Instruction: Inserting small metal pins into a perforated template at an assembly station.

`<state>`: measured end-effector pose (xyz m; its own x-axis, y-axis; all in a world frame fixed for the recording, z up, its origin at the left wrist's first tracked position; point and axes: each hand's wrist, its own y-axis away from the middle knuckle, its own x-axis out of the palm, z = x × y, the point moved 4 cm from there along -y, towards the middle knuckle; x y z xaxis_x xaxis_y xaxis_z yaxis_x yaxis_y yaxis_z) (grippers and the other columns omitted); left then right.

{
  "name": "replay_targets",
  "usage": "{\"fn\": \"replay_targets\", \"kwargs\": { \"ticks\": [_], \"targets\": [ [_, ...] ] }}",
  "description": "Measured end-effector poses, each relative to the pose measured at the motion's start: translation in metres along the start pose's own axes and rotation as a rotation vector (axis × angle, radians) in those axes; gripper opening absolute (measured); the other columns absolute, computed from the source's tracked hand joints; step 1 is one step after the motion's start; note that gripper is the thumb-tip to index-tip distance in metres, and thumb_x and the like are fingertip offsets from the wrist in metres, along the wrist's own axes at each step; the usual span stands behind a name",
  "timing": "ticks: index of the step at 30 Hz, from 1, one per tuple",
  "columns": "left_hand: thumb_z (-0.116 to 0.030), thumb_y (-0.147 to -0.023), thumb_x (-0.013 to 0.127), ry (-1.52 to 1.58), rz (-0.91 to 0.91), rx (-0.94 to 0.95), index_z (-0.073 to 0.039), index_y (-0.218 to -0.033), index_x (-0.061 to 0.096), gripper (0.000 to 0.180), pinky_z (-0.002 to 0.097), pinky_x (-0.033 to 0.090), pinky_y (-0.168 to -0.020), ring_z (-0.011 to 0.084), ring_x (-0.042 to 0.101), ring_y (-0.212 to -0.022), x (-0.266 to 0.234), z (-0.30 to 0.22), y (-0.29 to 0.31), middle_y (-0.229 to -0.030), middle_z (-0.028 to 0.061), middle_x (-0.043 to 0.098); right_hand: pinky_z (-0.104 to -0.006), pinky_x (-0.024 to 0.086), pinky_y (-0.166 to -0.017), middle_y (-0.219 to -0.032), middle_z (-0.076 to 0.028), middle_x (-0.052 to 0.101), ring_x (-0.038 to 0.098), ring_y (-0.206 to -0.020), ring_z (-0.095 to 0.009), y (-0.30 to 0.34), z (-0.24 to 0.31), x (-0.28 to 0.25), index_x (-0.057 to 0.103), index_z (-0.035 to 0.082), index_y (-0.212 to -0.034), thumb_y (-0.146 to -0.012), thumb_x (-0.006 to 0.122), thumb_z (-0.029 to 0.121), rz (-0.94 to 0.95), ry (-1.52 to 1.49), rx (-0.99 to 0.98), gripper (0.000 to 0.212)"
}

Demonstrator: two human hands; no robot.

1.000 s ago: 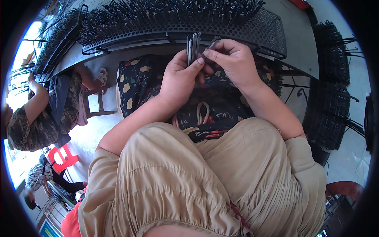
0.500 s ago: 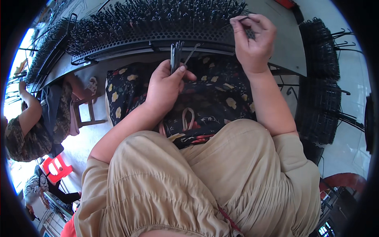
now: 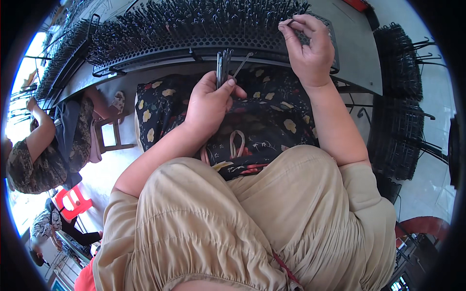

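My left hand is closed round a bundle of thin dark metal hooks, held upright above my lap. One hook slants away from the bundle to the right, beside the thumb and fingers. Up at the right, my right hand pinches a small dark thin piece between thumb and fingertips; most of it is hidden, so its kind cannot be made out. That hand is over the right end of a perforated black rack, where many dark hooked rods stand packed together.
A dark flowered cloth covers my lap below the table edge. Another rod-filled rack continues at the left. Bundles of black hooked rods hang at the right. A co-worker works at the left, near a wooden stool and red plastic stool.
The whole view has shifted slightly, scene moving right. My right hand has moved a little left along the rack, still pinching. My left hand keeps its hold on the bundle.
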<state>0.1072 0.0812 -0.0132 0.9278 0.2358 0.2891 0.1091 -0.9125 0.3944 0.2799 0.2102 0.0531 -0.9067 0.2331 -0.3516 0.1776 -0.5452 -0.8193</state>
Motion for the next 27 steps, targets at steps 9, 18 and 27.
{"fn": "replay_targets", "kwargs": {
  "ticks": [9,18,27],
  "targets": [
    [-0.01,-0.1,0.052,0.098,0.033,-0.005,-0.003,-0.102,0.055,0.008,0.019,0.032,-0.046,0.0056,0.043,-0.051,-0.002,0.001,0.001,-0.08,0.0092,0.065,-0.0291,0.051,-0.078,-0.09,-0.003,0.071,0.066,-0.085,-0.018,-0.004,0.014,-0.001,0.07,0.005,-0.095,-0.079,0.074,-0.001,0.087,0.138,-0.218,0.017],
    [-0.015,-0.102,0.05,0.22,0.191,-0.127,-0.002,-0.108,0.059,0.017,0.0174,0.031,-0.045,0.0035,0.039,-0.05,0.006,-0.004,0.008,-0.08,0.0049,0.064,-0.02,0.048,-0.063,-0.093,-0.01,0.072,0.064,-0.076,-0.009,0.027,0.022,0.009,0.065,0.002,-0.102,-0.089,0.067,0.003,0.407,-0.872,0.832,0.013],
    [-0.012,-0.102,0.048,0.065,0.162,-0.111,-0.002,-0.116,0.056,0.019,0.0172,0.035,-0.049,0.0037,0.044,-0.059,0.005,0.006,0.006,-0.087,0.0009,0.063,-0.0221,0.054,-0.075,-0.092,-0.009,0.07,0.066,-0.081,-0.009,-0.009,-0.001,-0.023,0.055,0.0,-0.108,-0.084,0.072,-0.007,-0.036,-0.115,0.013,0.03]
  ]
}}
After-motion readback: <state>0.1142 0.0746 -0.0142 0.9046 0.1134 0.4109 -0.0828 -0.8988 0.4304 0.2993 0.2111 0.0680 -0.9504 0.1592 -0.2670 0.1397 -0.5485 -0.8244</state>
